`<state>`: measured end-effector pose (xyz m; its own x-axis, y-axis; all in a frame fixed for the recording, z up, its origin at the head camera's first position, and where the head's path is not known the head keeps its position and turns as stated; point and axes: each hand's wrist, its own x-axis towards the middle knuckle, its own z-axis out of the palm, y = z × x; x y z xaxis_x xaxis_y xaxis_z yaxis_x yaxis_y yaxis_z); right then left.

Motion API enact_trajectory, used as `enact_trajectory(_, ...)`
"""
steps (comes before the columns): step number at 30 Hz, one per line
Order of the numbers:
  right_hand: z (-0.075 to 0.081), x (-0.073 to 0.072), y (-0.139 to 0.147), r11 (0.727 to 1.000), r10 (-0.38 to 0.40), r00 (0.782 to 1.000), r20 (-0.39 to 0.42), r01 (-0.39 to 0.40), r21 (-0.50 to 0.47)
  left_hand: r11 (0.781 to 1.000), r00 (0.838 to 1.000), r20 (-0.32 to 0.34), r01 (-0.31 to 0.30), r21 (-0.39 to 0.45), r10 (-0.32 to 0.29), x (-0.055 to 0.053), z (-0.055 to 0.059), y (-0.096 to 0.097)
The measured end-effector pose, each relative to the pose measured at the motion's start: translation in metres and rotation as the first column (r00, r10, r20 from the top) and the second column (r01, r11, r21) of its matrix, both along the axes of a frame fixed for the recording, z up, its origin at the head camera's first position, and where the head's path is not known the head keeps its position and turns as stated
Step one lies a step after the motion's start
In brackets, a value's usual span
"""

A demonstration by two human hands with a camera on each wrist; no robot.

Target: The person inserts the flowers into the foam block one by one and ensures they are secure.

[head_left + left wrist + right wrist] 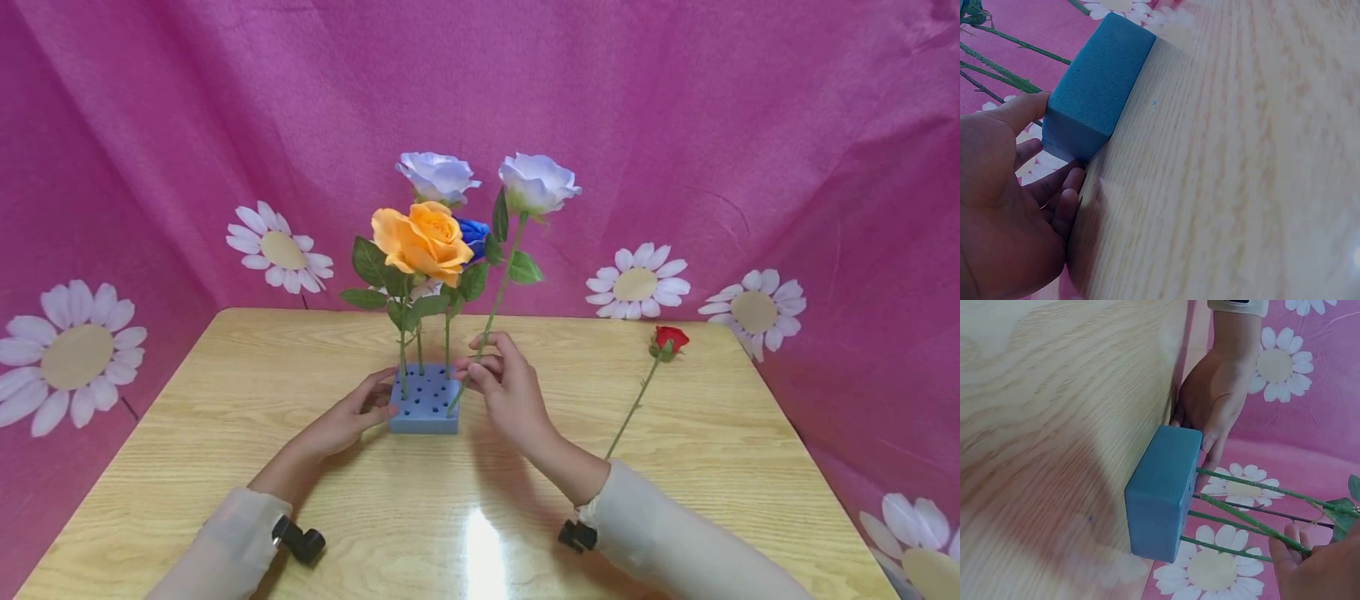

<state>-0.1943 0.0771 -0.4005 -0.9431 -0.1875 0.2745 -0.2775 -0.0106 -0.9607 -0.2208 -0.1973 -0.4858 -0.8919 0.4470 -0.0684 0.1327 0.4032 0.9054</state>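
Note:
A blue foam block with several holes in its top stands on the table. My left hand holds its left side, thumb at the near top edge and fingers along the side. Between thumb and fingers, my right hand pinches the stem of a pale lilac-white rose. That slanting stem meets the block's top near the front right corner; how deep it sits cannot be seen. Upright in the block are an orange rose, a blue rose partly hidden behind it, and another pale rose.
A red rose lies on the wooden table to the right, its stem end hidden by my right forearm. Pink cloth with daisy prints hangs behind and at both sides of the table.

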Motion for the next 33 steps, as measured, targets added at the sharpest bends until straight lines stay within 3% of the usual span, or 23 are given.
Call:
enact_trajectory(19, -0.007, -0.011, -0.03, 0.995, -0.071, 0.997, -0.042, 0.074, 0.062, 1.0, 1.0, -0.028, 0.014, -0.002, -0.014, -0.001, 0.001, 0.0)
enact_trajectory(33, -0.012, -0.017, -0.047, 0.991, -0.069, 0.996, -0.063, 0.076, 0.111, 1.0, 1.0, -0.008, 0.018, 0.021, -0.018, 0.0, 0.001, 0.0)
